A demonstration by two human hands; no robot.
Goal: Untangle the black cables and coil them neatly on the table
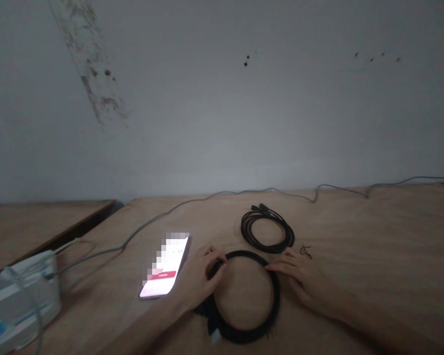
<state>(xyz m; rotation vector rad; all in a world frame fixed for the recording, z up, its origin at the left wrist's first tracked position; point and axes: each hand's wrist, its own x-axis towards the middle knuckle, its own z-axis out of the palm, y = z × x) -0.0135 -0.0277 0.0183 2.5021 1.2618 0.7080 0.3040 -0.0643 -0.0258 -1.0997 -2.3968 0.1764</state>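
Observation:
A thick coil of black cable [276, 296] lies on the wooden table in front of me, with a dark connector and a pale tip at its lower left. My left hand [202, 278] is curled round the coil's upper left side, thumb and fingers closed on it. Along the upper right of the ring, my right hand [305, 278] touches the cable with stretched fingertips; its fingers are not wrapped round it. Just beyond both hands rests a second black cable coil [246, 234] with two plugs at its top. Small black ties [306, 251] lie beside that one.
A phone [166, 276] with a lit screen lies left of my left hand. A white power strip or box [22, 301] with cords stands at the far left. One grey cord [148, 224] runs along the table's back near the wall. Another table [33, 224] adjoins on the left.

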